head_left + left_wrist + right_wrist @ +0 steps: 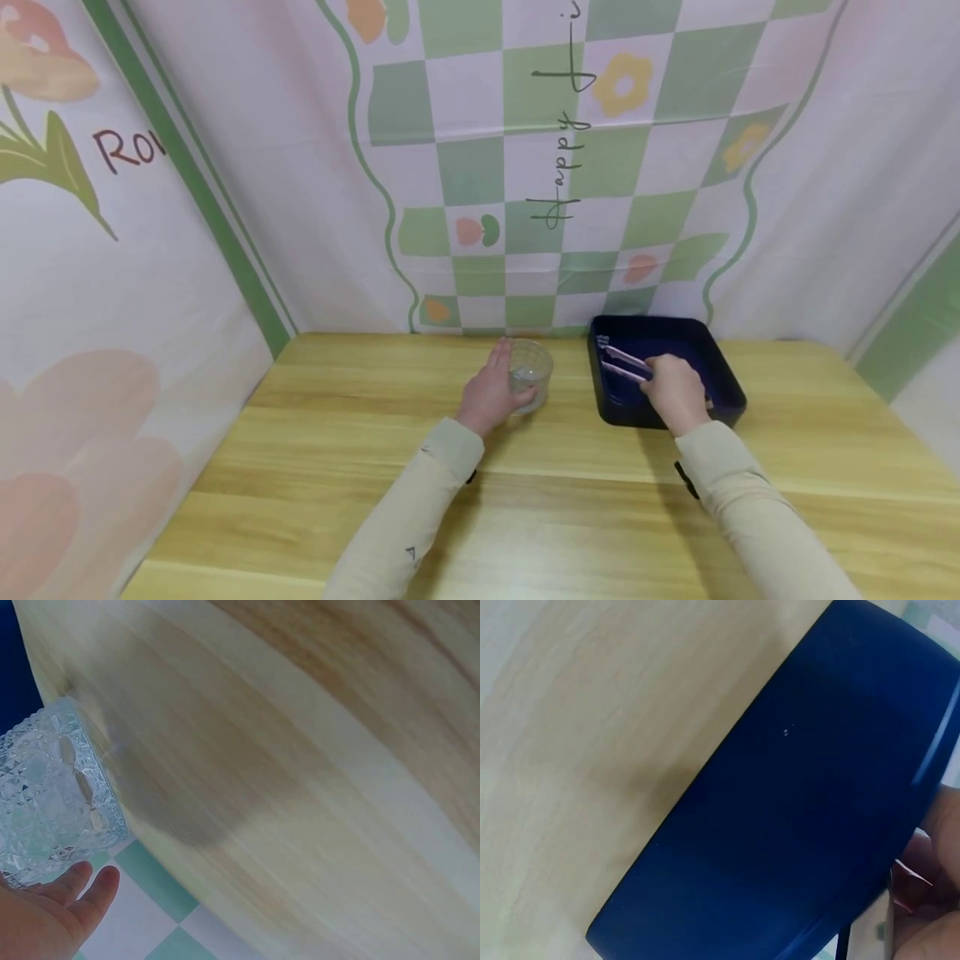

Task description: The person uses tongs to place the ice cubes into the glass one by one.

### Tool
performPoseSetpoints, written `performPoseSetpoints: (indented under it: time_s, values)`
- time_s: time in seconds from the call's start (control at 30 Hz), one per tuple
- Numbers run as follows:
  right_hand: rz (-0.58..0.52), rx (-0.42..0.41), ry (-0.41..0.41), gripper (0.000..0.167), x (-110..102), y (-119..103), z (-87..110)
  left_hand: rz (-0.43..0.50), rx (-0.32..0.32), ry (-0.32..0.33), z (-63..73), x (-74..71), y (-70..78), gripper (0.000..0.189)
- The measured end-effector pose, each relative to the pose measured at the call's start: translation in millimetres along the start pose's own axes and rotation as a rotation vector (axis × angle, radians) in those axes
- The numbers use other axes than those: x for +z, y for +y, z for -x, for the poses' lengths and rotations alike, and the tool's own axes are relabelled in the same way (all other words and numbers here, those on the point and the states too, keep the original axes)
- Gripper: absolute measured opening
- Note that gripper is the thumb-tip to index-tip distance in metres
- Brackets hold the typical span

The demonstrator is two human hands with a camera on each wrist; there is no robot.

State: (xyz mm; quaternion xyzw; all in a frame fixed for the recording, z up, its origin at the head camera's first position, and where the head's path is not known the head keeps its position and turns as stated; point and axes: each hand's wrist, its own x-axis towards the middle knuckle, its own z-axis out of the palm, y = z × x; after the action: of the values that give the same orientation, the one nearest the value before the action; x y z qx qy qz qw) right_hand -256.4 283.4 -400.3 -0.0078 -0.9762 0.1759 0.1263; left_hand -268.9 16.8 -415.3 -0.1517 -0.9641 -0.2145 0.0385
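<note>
A clear cut-glass cup stands on the table near its far edge. My left hand holds it from the left, thumb across the near side and fingers along the far left side. The glass's patterned wall fills the left of the left wrist view, beside the fingers. To the right, my right hand grips a pair of metal tongs over a dark blue tray. The tongs point left, slightly spread, and a small shiny clear piece shows at their tips in the tray's far left corner.
The tray's raised outer wall covers much of the right wrist view and hides most of the right hand's work there. A wooden table lies under everything. Close behind it hangs a checked, flowered cloth.
</note>
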Motion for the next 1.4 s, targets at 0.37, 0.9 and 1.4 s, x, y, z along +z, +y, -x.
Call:
performPoseSetpoints:
  time_s: [0.37,0.9,1.4]
  values:
    - [0.001,0.0,0.04,0.03,3,-3,-7.4,-0.002,-0.005,-0.008,-0.2,-0.2,1.3,0.093]
    - [-0.014,0.021,0.008,0.027,4,0,-12.8,-0.007,0.0,-0.011,-2.2,0.5,2.2,0.093]
    - [-0.032,0.038,0.005,0.029,6,14,-14.5,0.003,0.0,-0.008,-2.9,2.6,-0.1,0.092]
